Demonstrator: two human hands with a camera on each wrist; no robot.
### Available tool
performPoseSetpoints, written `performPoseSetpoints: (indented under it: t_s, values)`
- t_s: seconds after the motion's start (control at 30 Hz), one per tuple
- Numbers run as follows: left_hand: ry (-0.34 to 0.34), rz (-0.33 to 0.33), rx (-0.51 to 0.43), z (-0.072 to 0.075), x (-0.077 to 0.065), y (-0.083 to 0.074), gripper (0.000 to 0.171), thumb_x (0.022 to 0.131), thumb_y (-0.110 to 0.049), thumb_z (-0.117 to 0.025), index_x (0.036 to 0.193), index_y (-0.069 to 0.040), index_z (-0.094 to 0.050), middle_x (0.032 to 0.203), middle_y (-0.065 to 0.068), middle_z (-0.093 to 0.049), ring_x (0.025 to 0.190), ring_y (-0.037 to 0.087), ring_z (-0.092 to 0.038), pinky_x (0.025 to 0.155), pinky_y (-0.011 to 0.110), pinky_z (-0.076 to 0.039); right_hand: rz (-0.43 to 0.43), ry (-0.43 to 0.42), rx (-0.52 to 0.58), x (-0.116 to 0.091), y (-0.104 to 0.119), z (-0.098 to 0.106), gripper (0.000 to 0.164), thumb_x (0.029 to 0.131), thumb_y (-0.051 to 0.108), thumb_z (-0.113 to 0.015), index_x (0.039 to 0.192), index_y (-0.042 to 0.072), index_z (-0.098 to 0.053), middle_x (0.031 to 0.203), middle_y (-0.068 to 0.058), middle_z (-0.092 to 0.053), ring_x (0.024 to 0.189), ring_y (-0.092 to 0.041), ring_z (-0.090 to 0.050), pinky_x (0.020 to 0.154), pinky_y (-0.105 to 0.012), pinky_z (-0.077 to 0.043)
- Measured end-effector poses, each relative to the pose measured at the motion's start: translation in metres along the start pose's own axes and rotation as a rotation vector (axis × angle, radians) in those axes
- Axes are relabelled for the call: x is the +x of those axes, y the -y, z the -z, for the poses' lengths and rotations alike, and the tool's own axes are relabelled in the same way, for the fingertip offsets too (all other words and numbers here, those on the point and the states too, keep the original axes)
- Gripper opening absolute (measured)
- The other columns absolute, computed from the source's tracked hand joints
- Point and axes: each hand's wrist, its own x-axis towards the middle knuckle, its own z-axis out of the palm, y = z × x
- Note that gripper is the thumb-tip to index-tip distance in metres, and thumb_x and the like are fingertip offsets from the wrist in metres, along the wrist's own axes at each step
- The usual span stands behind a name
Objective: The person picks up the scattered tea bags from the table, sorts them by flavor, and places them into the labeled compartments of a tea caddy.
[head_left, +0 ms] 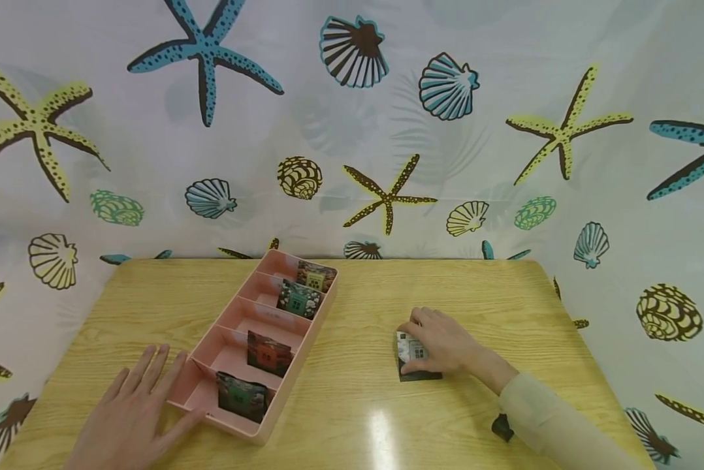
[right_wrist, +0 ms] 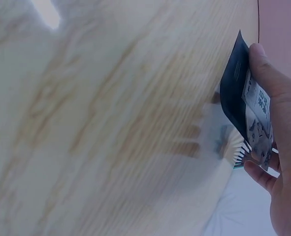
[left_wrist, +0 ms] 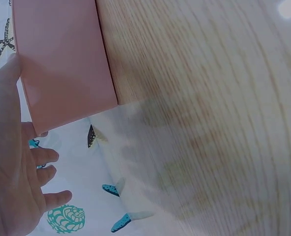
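Observation:
My right hand (head_left: 441,341) pinches a flat sachet (head_left: 409,352) by its edges, thumb at the near side and fingers at the far side. The sachet is white and grey above with a dark lower strip; in the right wrist view its dark end (right_wrist: 235,88) sticks out past the thumb. On the left, a long pink divided tray (head_left: 296,385) lies slanted on the table. My left hand (head_left: 130,412) rests at its near left corner, fingers straight and spread, thumb along the near end.
Inside the tray stand a dark green-labelled sachet (head_left: 241,396), a red one (head_left: 268,353), a teal one (head_left: 299,299) and a yellow-labelled one (head_left: 317,277). A small black object (head_left: 502,427) shows beside the right sleeve. Behind the wooden table (head_left: 364,418) hangs a shell-patterned curtain (head_left: 340,130).

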Motion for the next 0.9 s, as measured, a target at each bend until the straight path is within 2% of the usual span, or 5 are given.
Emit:
performPoseSetpoints:
  t_s: [0.13, 0.33, 0.53, 0.7, 0.9]
  values:
    - [-0.001, -0.002, 0.017, 0.0, 0.0, 0.0, 0.103, 0.094, -0.078, -0.057, 0.164, -0.005, -0.037, 0.166, 0.032, -0.037, 0.154, 0.051, -0.034, 0.121, 0.072, -0.03, 0.019, -0.049, -0.014, 0.002, -0.001, 0.0, 0.062, 0.088, 0.066, -0.076, 0.127, 0.018, -0.07, 0.1, 0.004, -0.054, 0.082, -0.007, -0.04, 0.071, -0.023, -0.038]
    - [0.003, 0.0, -0.004, 0.001, 0.0, 0.0, 0.103, 0.094, -0.077, -0.057, 0.164, -0.005, -0.036, 0.166, 0.032, -0.036, 0.156, 0.05, -0.031, 0.121, 0.073, -0.031, 0.065, -0.141, -0.01, 0.005, -0.001, 0.001, 0.039, 0.094, 0.05, -0.077, 0.114, 0.017, -0.07, 0.098, 0.003, -0.06, 0.08, -0.008, -0.048, 0.07, -0.026, -0.047]
    - [-0.001, -0.001, -0.009, -0.001, 0.0, 0.001, 0.103, 0.094, -0.078, -0.056, 0.164, -0.005, -0.035, 0.166, 0.032, -0.036, 0.156, 0.051, -0.032, 0.121, 0.074, -0.03, 0.103, -0.207, -0.009, 0.008, 0.0, 0.002, 0.022, 0.097, 0.038, -0.077, 0.102, 0.018, -0.068, 0.091, 0.004, -0.059, 0.075, -0.008, -0.046, 0.066, -0.025, -0.045]
    - [-0.008, -0.003, -0.026, -0.003, -0.001, 0.001, 0.103, 0.094, -0.078, -0.056, 0.165, -0.006, -0.033, 0.167, 0.031, -0.035, 0.158, 0.05, -0.029, 0.121, 0.073, -0.03, 0.112, -0.211, -0.006, 0.011, 0.002, 0.005, 0.017, 0.099, 0.034, -0.074, 0.095, 0.019, -0.067, 0.087, 0.005, -0.058, 0.074, -0.008, -0.045, 0.066, -0.025, -0.043]
    - [-0.02, -0.009, -0.026, -0.004, -0.001, 0.002, 0.103, 0.094, -0.077, -0.057, 0.165, -0.006, -0.033, 0.167, 0.031, -0.035, 0.158, 0.049, -0.029, 0.122, 0.074, -0.028, 0.131, -0.232, -0.001, 0.017, 0.007, 0.009, 0.019, 0.098, 0.034, -0.075, 0.092, 0.018, -0.065, 0.085, 0.004, -0.055, 0.073, -0.008, -0.042, 0.067, -0.025, -0.042]
